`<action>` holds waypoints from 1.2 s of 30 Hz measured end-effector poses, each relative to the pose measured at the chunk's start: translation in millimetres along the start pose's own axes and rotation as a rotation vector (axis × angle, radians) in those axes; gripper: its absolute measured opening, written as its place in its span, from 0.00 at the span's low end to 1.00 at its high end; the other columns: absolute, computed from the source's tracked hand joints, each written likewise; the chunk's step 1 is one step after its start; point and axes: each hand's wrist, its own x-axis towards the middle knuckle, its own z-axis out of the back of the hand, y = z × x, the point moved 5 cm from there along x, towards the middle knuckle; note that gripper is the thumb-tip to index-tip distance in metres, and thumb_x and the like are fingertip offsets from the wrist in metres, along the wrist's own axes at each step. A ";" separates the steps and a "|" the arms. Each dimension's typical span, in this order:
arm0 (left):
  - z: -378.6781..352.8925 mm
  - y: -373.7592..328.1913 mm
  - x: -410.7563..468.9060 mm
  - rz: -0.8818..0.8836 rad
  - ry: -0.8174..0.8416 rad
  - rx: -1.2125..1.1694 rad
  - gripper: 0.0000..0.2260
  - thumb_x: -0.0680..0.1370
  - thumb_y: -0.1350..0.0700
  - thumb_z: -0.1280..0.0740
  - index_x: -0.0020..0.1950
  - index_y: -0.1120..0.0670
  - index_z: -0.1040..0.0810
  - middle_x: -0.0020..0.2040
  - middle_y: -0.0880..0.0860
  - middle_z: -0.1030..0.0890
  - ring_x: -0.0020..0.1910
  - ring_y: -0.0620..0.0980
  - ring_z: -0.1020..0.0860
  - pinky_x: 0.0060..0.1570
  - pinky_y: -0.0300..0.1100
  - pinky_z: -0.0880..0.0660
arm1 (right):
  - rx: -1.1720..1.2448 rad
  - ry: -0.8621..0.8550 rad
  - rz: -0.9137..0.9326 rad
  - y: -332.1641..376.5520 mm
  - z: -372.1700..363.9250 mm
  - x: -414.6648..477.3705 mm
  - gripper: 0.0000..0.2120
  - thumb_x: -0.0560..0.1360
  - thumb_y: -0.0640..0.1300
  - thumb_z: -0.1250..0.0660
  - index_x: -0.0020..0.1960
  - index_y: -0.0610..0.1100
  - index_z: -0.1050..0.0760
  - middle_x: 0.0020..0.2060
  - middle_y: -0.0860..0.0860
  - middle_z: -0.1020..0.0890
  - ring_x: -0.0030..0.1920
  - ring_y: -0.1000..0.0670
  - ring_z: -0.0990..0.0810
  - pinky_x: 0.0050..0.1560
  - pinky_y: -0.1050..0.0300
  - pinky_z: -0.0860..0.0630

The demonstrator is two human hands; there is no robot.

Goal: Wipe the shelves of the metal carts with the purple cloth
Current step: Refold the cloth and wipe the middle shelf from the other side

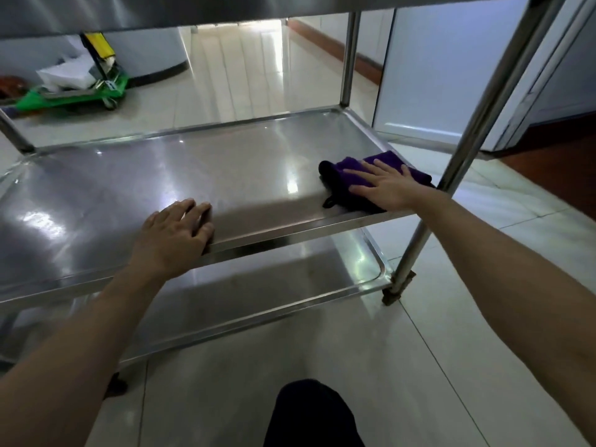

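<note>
A stainless steel cart fills the view. Its middle shelf (200, 169) lies in front of me, its bottom shelf (290, 272) below, and the underside of the top shelf overhead. The purple cloth (346, 175) lies bunched on the middle shelf near the front right corner. My right hand (383, 185) presses flat on the cloth with fingers spread and straight. My left hand (175, 238) rests on the front rim of the middle shelf, fingers bent over the edge onto the shelf surface.
The cart's upright posts stand at the right front (464, 156), back right (350, 59) and back left (14, 133). A green trolley (77, 91) with white bags stands on the tiled floor behind. My dark-clothed knee (309, 414) is below.
</note>
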 end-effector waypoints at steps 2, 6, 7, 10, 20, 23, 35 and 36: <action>-2.6 -1.4 0.7 -0.010 -0.015 0.015 0.34 0.80 0.31 0.56 0.84 0.40 0.36 0.84 0.50 0.34 0.83 0.54 0.36 0.80 0.58 0.39 | 0.009 0.004 -0.070 -11.1 3.4 15.7 0.32 0.82 0.75 0.52 0.84 0.72 0.53 0.88 0.57 0.56 0.87 0.46 0.62 0.79 0.24 0.68; -5.6 -6.4 0.8 -0.026 -0.035 0.020 0.33 0.82 0.32 0.56 0.84 0.40 0.38 0.85 0.51 0.34 0.83 0.55 0.36 0.81 0.59 0.40 | 0.011 -0.017 -0.181 15.8 13.3 57.6 0.44 0.73 0.85 0.56 0.85 0.71 0.56 0.88 0.50 0.59 0.86 0.39 0.65 0.76 0.20 0.72; -6.0 -7.5 0.8 -0.023 -0.043 0.019 0.32 0.82 0.33 0.56 0.84 0.41 0.38 0.85 0.51 0.34 0.84 0.55 0.37 0.82 0.59 0.41 | 0.014 -0.020 -0.206 29.2 17.0 71.4 0.45 0.72 0.86 0.57 0.85 0.70 0.57 0.88 0.48 0.60 0.86 0.37 0.65 0.75 0.19 0.71; -4.0 -14.3 -0.6 -0.032 -0.082 0.015 0.30 0.83 0.35 0.55 0.83 0.42 0.36 0.83 0.52 0.32 0.82 0.55 0.36 0.81 0.59 0.40 | 0.015 -0.012 -0.186 93.0 22.6 112.0 0.46 0.73 0.86 0.56 0.86 0.68 0.58 0.88 0.44 0.60 0.85 0.33 0.65 0.74 0.15 0.68; 12.3 -30.8 -9.4 -0.020 -0.119 -0.016 0.26 0.86 0.41 0.52 0.83 0.46 0.34 0.84 0.53 0.33 0.83 0.55 0.38 0.81 0.58 0.42 | 0.059 -0.020 0.329 197.8 -15.2 53.6 0.31 0.84 0.72 0.51 0.85 0.69 0.48 0.88 0.58 0.52 0.87 0.48 0.58 0.79 0.24 0.68; 11.3 -34.2 -9.1 -0.007 -0.142 -0.017 0.23 0.88 0.45 0.49 0.83 0.46 0.33 0.84 0.52 0.33 0.85 0.54 0.40 0.83 0.59 0.45 | 0.063 -0.015 0.326 183.7 -29.5 -5.7 0.34 0.79 0.78 0.55 0.83 0.73 0.51 0.87 0.61 0.52 0.87 0.51 0.57 0.81 0.26 0.67; 48.6 62.6 -22.7 0.106 -0.284 -0.148 0.21 0.85 0.45 0.36 0.77 0.50 0.25 0.79 0.55 0.25 0.83 0.57 0.35 0.82 0.58 0.41 | -0.016 -0.077 0.287 233.9 -44.5 -41.7 0.38 0.77 0.81 0.60 0.85 0.72 0.56 0.88 0.54 0.56 0.87 0.42 0.60 0.78 0.20 0.66; 46.8 87.6 -26.8 0.150 -0.245 -0.074 0.22 0.85 0.43 0.38 0.78 0.50 0.27 0.80 0.56 0.27 0.84 0.57 0.37 0.83 0.59 0.43 | -0.012 -0.058 0.268 233.5 -45.1 -34.9 0.39 0.75 0.83 0.61 0.84 0.73 0.57 0.88 0.54 0.57 0.87 0.42 0.61 0.78 0.20 0.67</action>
